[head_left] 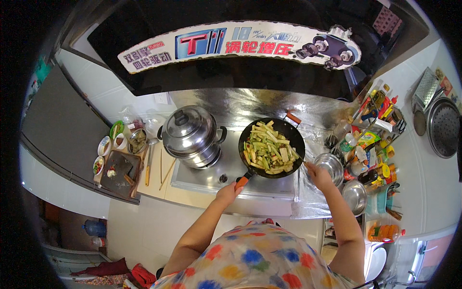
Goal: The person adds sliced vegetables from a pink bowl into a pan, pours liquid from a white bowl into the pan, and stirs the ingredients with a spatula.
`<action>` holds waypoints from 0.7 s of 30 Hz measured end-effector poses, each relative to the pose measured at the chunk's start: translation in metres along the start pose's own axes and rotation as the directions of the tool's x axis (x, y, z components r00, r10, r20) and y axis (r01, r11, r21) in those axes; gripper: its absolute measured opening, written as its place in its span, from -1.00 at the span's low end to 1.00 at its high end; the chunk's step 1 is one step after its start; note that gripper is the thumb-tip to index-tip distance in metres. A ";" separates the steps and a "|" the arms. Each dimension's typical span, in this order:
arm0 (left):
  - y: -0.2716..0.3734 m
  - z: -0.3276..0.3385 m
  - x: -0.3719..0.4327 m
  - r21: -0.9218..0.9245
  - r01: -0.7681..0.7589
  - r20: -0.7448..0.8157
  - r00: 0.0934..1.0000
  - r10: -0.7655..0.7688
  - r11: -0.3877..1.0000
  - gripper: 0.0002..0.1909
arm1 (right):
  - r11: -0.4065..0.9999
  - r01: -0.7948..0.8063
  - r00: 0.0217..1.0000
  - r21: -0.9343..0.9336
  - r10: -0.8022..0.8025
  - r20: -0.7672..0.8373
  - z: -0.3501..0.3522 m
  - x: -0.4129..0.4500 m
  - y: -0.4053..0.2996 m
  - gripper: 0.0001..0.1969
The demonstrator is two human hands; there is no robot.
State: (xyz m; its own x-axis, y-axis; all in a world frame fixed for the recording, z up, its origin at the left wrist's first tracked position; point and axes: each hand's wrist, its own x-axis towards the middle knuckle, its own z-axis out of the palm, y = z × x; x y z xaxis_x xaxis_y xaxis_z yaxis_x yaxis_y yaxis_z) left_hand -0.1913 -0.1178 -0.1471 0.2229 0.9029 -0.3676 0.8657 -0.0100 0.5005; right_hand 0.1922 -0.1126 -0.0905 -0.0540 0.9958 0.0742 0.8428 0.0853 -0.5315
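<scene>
A black wok (300,139) sits on the right side of the gas stove (231,173), full of pale green vegetable strips (269,148) with a few dark red bits. My left hand (228,194) is closed round the wok's orange-brown handle (243,181). At the wok's right rim, my right hand (319,175) grips the handle of a cooking utensil (301,159); its far end is hidden among the strips. A lidded stainless steel steamer pot (191,133) stands on the left burner.
Left of the stove are a cutting board (119,177), a knife (148,169), chopsticks (166,175) and small bowls (104,146). Metal bowls (334,168) and several seasoning bottles (348,142) crowd the right side. A range hood (216,76) overhangs the stove's back.
</scene>
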 end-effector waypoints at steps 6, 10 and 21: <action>0.005 -0.006 -0.005 -0.017 -0.016 0.007 1.000 0.016 1.000 -0.50 | 0.973 0.127 0.992 -0.194 -0.127 0.017 -0.014 -0.037 -0.034 -0.65; 0.005 -0.008 -0.006 -0.027 -0.001 0.029 1.000 0.002 1.000 -0.48 | 0.946 0.092 0.994 -0.312 -0.072 0.077 -0.030 -0.058 -0.051 -0.61; 0.001 0.000 0.001 -0.048 -0.014 -0.015 1.000 0.013 0.999 -0.48 | 1.000 0.001 1.000 0.000 -0.001 -0.019 -0.084 0.020 -0.008 -0.71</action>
State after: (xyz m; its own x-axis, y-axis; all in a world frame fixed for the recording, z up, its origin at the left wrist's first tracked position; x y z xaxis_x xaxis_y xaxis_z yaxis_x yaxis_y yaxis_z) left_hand -0.1903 -0.1173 -0.1474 0.2276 0.9091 -0.3488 0.8398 -0.0019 0.5429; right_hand 0.2296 -0.0963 -0.0141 -0.0452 0.9949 0.0906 0.8425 0.0868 -0.5316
